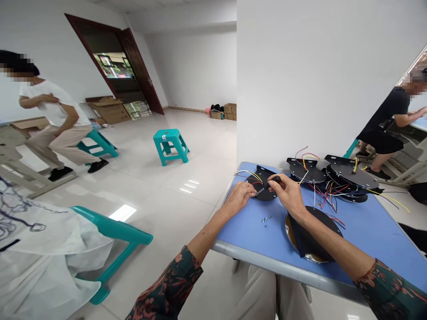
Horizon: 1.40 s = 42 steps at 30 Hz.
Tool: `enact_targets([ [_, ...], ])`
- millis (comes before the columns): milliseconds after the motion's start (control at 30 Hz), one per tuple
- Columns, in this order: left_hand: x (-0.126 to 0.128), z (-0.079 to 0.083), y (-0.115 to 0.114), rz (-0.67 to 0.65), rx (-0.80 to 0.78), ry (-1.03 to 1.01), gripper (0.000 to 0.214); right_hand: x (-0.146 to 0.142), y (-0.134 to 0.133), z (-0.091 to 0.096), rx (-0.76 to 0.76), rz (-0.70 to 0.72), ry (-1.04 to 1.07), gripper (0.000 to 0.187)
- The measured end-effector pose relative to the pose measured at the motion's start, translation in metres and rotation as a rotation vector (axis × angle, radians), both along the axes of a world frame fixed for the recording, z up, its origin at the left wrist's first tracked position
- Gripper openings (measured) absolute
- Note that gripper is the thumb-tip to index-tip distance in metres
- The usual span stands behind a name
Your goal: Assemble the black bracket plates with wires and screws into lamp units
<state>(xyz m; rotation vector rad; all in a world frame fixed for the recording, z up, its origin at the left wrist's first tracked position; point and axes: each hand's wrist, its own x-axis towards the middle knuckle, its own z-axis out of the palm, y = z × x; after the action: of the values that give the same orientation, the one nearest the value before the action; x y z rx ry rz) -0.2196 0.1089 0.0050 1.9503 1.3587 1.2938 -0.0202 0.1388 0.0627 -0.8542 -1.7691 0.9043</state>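
Grip closed on a screwdriver in the right hand; left hand touches black disc, hold unclear.

Disc on table, stack to its right, screws nearer — stool left

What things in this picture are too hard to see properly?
Head view only.
The tool in the right hand: mostly covered by fingers, kind unclear.
What the left hand pinches on the black plate: hidden by fingertips.
The shiny bits on the table: too small.
The dark disc: partly under the right forearm.
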Motion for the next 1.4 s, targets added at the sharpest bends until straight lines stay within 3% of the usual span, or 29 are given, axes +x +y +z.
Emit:
enact_targets([
  [367, 0.003, -0.002, -0.001, 0.041, 0.003, -0.043, 0.023, -0.006, 0.005, -0.001, 0.034, -0.012, -0.122, 0.019],
  [767, 0.001, -0.02, 0.005, 0.056, 0.102, 0.175, 0.027, -0.006, 0.009, 0.001, 0.047, -0.015, -0.196, 0.018],
  [967, -0.001, -0.026, 0.007, 0.1, 0.171, 0.258, 0.026, -0.002, 0.01, -0.005, -0.013, -0.033, -0.093, 0.021],
  [1167, -0.007, -0.023, 0.0, 0.096, 0.281, 0.47, 0.029, 0.003, 0.006, -0.011, -0.056, -0.05, -0.046, 0.022],
  [1400, -0.003, -0.01, -0.008, 0.092, 0.248, 0.779, 0.033, 0.003, 0.003, -0.012, -0.048, -0.021, -0.002, 0.023],
])
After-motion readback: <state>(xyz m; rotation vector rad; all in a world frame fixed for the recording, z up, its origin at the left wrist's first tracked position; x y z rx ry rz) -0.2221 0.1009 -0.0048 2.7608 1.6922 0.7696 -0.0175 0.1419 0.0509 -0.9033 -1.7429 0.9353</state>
